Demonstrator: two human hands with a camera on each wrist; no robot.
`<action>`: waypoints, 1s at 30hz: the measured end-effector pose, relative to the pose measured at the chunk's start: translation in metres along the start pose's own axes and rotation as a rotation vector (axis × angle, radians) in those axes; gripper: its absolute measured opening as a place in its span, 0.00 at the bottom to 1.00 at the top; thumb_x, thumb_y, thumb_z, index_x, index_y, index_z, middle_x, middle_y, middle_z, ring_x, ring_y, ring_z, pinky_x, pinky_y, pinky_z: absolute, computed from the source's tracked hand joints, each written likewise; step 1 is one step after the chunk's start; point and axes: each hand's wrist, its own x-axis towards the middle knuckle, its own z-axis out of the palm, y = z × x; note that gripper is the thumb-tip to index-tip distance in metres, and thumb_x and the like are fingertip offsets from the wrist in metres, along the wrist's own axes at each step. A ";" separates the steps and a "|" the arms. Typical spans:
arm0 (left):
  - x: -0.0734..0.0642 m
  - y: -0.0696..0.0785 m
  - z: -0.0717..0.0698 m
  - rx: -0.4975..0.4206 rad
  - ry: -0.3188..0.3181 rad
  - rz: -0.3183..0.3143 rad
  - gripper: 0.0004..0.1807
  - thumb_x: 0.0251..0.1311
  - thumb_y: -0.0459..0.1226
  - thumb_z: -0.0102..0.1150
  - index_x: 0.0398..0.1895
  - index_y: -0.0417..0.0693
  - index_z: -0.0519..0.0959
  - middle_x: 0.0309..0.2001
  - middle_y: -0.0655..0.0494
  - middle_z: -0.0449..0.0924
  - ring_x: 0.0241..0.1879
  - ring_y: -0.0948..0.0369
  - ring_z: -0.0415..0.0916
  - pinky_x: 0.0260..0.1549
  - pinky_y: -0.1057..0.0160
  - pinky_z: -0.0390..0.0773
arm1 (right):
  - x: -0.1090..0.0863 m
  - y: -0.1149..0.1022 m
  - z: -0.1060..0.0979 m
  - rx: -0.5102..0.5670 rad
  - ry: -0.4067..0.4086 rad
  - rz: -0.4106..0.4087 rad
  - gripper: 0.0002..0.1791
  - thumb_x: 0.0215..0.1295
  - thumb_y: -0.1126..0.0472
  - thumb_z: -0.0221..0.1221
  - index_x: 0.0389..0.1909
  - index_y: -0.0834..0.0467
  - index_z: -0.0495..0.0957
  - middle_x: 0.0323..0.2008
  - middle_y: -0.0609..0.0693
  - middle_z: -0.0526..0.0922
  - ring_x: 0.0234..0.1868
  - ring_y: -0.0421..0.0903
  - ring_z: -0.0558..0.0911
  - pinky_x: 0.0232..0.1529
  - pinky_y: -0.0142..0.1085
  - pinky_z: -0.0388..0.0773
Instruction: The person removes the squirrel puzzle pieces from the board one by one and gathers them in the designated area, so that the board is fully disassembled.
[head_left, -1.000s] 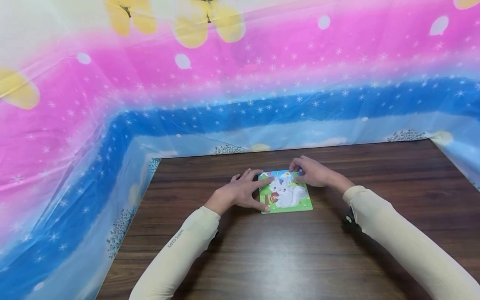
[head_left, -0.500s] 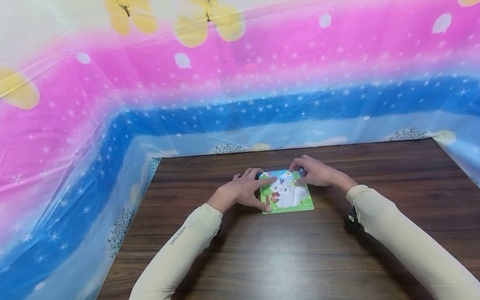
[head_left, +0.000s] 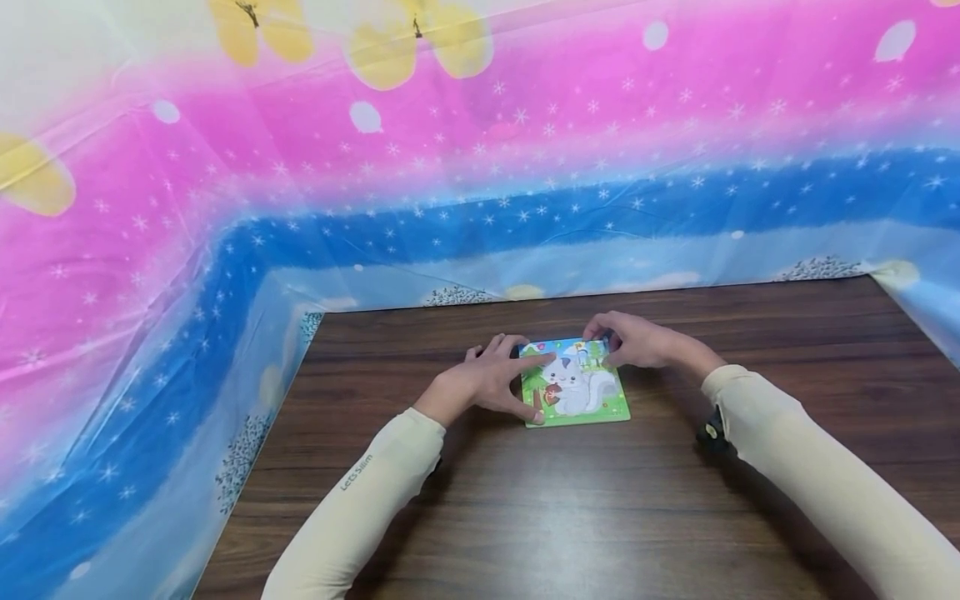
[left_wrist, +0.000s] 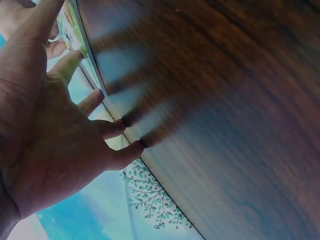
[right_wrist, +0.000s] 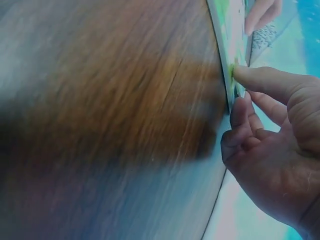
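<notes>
At the left and across the top of the head view, a printed cloth (head_left: 150, 250) shows pink and blue bands, white snowflakes and yellow butterflies. A pale sleeve (head_left: 360, 500) with dark lettering rises from the lower left of the frame to the left hand (head_left: 483, 385). That hand is spread and relaxed: its thumb rests on the lower left of the board (head_left: 577, 393), its index finger lies across the upper left, the middle finger touches the corner, and the other two fingertips rest on the table (head_left: 660, 508) just beside it. The board lies flat on the wood, slightly right of the frame's centre, its face showing a pale squirrel with a brown nut on green. At its upper right corner the right hand (head_left: 641, 343) pinches, thumb on the face and curled fingers at the edge; whether it grips a separate piece there, I cannot tell. Farther right, a black device (head_left: 712, 433) sits under the cuff of the other sleeve (head_left: 817, 458), which runs to the lower right.
</notes>
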 end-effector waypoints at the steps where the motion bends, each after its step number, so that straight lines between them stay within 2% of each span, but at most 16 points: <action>1: 0.000 0.000 0.000 -0.002 0.000 0.000 0.56 0.57 0.69 0.69 0.85 0.84 0.48 0.87 0.55 0.40 0.87 0.43 0.33 0.79 0.29 0.44 | 0.000 0.000 0.001 -0.028 0.013 0.000 0.24 0.68 0.69 0.67 0.64 0.60 0.76 0.60 0.59 0.78 0.44 0.49 0.79 0.44 0.40 0.78; 8: 0.000 0.000 0.000 -0.007 0.005 0.004 0.56 0.57 0.69 0.69 0.85 0.83 0.49 0.87 0.55 0.40 0.87 0.43 0.33 0.80 0.30 0.44 | -0.005 -0.002 0.006 -0.214 0.111 -0.057 0.25 0.66 0.65 0.69 0.64 0.57 0.81 0.47 0.52 0.79 0.40 0.43 0.78 0.40 0.39 0.77; 11: 0.000 -0.001 0.000 -0.011 0.008 0.007 0.56 0.57 0.69 0.69 0.85 0.83 0.49 0.87 0.55 0.40 0.87 0.43 0.33 0.79 0.29 0.44 | -0.008 -0.001 0.006 -0.223 0.138 -0.070 0.25 0.66 0.63 0.69 0.64 0.56 0.81 0.48 0.52 0.80 0.41 0.43 0.79 0.42 0.40 0.78; 16: -0.001 -0.002 0.001 -0.024 0.016 0.022 0.56 0.58 0.68 0.70 0.86 0.81 0.48 0.87 0.54 0.38 0.87 0.41 0.31 0.80 0.28 0.42 | -0.021 0.006 -0.003 -0.174 0.185 -0.063 0.25 0.66 0.63 0.68 0.64 0.57 0.79 0.54 0.54 0.80 0.48 0.46 0.82 0.48 0.45 0.81; 19: -0.002 -0.002 0.002 -0.043 0.014 0.025 0.56 0.58 0.67 0.70 0.86 0.81 0.48 0.87 0.54 0.38 0.87 0.41 0.30 0.80 0.28 0.40 | -0.036 0.016 -0.013 -0.168 0.214 -0.052 0.25 0.65 0.65 0.68 0.64 0.57 0.79 0.56 0.55 0.80 0.49 0.48 0.83 0.49 0.47 0.81; 30: -0.001 -0.002 0.003 -0.064 0.002 0.028 0.57 0.58 0.66 0.71 0.86 0.81 0.47 0.88 0.54 0.37 0.87 0.42 0.28 0.80 0.28 0.39 | -0.090 0.075 -0.046 -0.309 0.265 -0.003 0.23 0.67 0.68 0.69 0.62 0.59 0.80 0.53 0.57 0.80 0.49 0.51 0.81 0.46 0.48 0.78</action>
